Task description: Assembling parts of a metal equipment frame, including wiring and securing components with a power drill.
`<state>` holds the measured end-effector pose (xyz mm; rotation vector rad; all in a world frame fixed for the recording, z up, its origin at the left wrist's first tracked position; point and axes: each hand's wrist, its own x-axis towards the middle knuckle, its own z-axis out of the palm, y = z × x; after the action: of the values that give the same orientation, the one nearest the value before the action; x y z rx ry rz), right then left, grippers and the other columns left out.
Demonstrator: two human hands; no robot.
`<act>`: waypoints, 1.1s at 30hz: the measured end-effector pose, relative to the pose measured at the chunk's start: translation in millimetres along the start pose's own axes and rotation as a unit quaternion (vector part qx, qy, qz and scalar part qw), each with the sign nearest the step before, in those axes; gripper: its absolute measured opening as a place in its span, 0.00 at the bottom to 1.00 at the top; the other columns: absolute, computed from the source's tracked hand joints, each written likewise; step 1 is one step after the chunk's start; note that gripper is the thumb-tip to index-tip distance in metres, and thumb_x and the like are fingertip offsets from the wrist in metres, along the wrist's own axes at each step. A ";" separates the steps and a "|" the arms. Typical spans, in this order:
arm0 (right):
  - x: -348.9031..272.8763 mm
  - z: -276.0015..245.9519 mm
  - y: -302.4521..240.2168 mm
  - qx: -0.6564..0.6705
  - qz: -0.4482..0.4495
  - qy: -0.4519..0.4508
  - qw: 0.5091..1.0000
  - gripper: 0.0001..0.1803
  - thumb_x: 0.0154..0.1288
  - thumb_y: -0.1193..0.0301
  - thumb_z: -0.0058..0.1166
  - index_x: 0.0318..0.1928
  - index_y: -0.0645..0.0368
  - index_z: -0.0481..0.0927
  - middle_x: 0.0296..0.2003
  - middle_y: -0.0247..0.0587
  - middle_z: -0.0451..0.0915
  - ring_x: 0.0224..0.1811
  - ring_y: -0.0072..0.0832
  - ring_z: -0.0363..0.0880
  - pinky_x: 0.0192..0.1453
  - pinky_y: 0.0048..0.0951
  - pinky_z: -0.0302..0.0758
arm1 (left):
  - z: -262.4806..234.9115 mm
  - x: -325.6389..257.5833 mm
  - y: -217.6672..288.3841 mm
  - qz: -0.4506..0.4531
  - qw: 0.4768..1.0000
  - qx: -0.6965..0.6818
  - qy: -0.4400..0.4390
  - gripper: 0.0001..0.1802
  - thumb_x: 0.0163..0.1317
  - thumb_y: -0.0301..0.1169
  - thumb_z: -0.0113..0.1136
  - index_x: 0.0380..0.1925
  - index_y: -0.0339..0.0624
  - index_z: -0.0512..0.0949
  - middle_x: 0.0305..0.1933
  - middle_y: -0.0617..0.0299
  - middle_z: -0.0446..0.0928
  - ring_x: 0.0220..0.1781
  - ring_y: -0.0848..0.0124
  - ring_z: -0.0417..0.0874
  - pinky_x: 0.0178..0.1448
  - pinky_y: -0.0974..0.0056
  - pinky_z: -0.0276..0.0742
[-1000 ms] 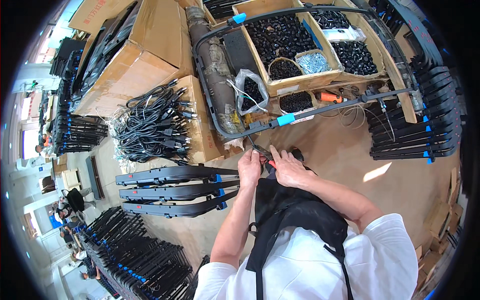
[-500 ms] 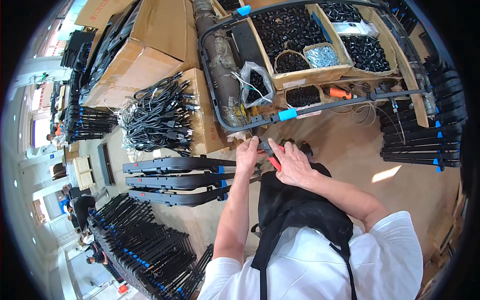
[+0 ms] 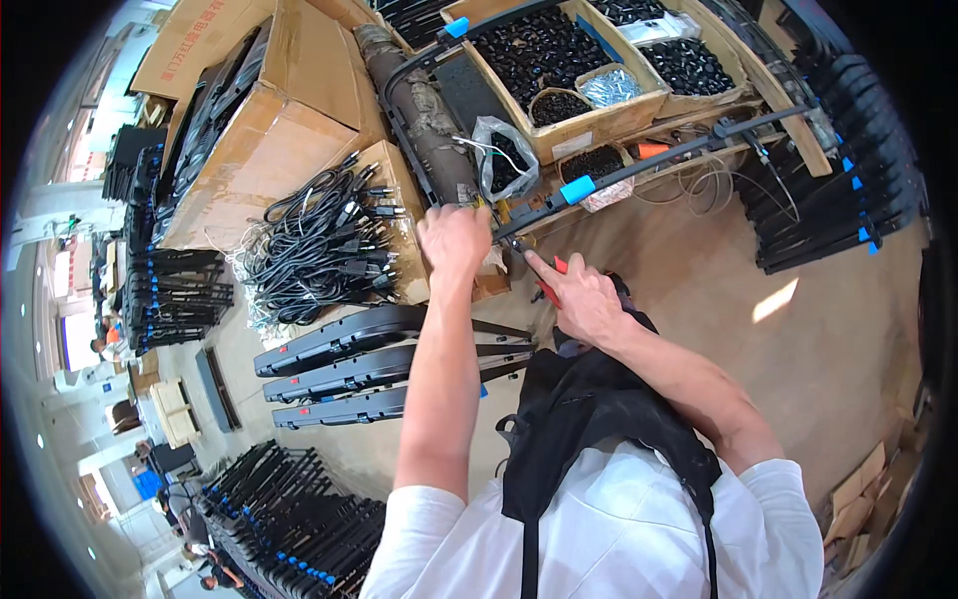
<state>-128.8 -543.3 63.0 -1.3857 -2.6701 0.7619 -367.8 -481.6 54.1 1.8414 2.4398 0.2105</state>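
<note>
A long black tubular frame (image 3: 644, 163) with blue wrap pieces (image 3: 578, 190) lies across the workbench, its near corner toward me. My left hand (image 3: 456, 240) is closed around that corner, palm down, with the fingers partly hidden. Just to the right, my right hand (image 3: 587, 302) grips red-handled pliers (image 3: 547, 293), forefinger stretched along them. The pliers' dark jaws are at the end of the frame tube beside my left hand; whether they bite on anything is too small to tell. A clear bag of black parts (image 3: 506, 160) sits beyond the tube.
Wooden bins of black parts (image 3: 544, 45) and a box of silvery screws (image 3: 611, 88) stand on the bench. Bundled black cables (image 3: 334, 240) lie on a carton at left. Below them are several black frames (image 3: 339, 339). More frames (image 3: 818, 205) are stacked at right.
My left hand has moved from beside the pliers' jaws up and left onto the frame's corner. The frame now slants more in view. My right hand still holds the pliers, slightly shifted.
</note>
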 end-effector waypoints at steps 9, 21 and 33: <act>10.5 38.3 -39.0 -0.047 0.085 0.061 0.993 0.47 0.65 0.73 0.58 0.83 0.38 0.59 0.45 0.57 0.75 0.38 0.51 0.86 0.40 0.46 0.86 | 44.8 14.7 -8.4 0.097 0.987 -0.082 -0.096 0.27 0.78 0.51 0.47 0.40 0.41 0.87 0.43 0.39 0.87 0.49 0.39 0.88 0.56 0.40 0.82; 22.6 45.1 -75.7 -0.050 0.148 0.040 0.987 0.52 0.60 0.71 0.66 0.83 0.53 0.57 0.50 0.61 0.74 0.45 0.47 0.85 0.45 0.41 0.88 | 48.4 21.2 -3.8 0.006 0.991 -0.104 -0.088 0.27 0.77 0.50 0.48 0.41 0.40 0.89 0.47 0.40 0.88 0.52 0.41 0.88 0.60 0.42 0.81; 32.8 81.2 20.5 0.666 0.127 -0.115 0.726 0.55 0.56 0.76 0.57 0.85 0.52 0.52 0.51 0.42 0.82 0.41 0.36 0.84 0.47 0.36 0.81 | 50.1 24.9 7.1 -0.013 0.992 -0.109 -0.068 0.25 0.75 0.48 0.52 0.37 0.39 0.88 0.43 0.40 0.88 0.48 0.41 0.89 0.56 0.42 0.83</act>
<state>-153.5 -540.8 -23.5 -1.1075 -1.1502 2.2734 -360.7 -452.6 6.2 1.6736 2.2494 0.3230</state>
